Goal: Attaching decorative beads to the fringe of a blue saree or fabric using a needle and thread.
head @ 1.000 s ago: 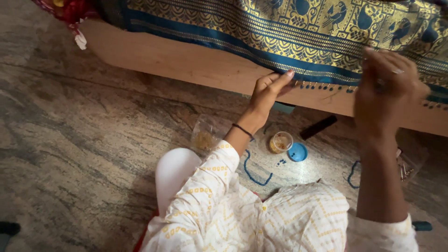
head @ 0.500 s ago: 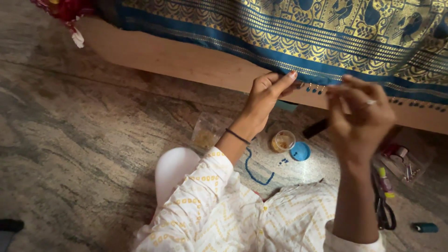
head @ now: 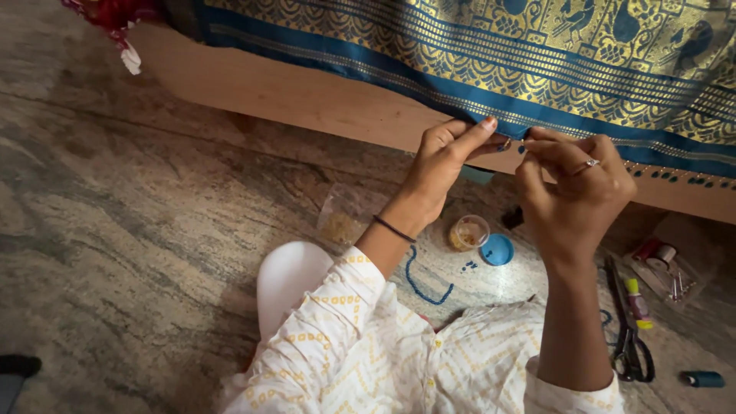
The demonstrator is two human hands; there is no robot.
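Both hands, left (head: 441, 165) and right (head: 571, 192), pinched the blue cloth (head: 537, 69) hem at twelve o'clock, fingers closed, above a bead jar (head: 468, 232).

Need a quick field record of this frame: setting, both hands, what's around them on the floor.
setting: stone floor, wooden frame draped with blue and gold fabric
left hand: pinching the fabric's lower edge
right hand: fingertips at the same edge, close beside the left; a ring on one finger
held item: too small to tell
floor near hands: small open jar, blue lid, blue bead string, clear bag
floor at right: scissors, blue spool
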